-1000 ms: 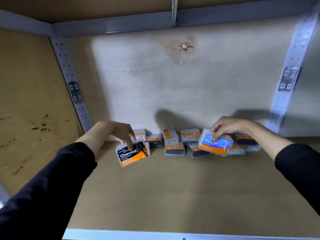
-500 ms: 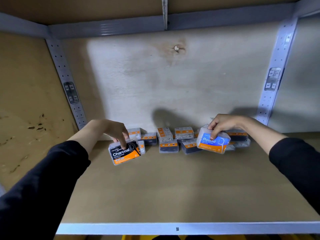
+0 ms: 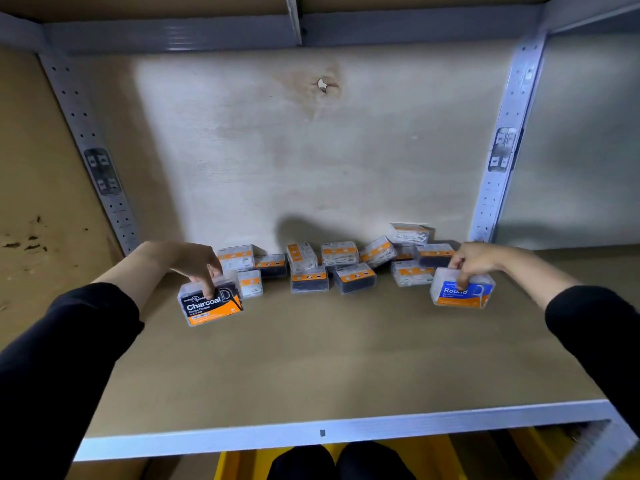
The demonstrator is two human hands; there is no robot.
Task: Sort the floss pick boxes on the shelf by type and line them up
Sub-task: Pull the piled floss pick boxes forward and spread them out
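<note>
both hands are closed on boxes, left hand (image 3: 194, 263) on the charcoal box (image 3: 210, 303), right hand (image 3: 476, 261) on the round box (image 3: 462, 292); each should be set square at opposite shelf (image 3: 311, 358) ends.

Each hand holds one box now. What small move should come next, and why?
Probably set both down and let go: the left hand grips the Charcoal box at the left, the right hand the Round box at the right, with the mixed pile between them at the back.
</note>
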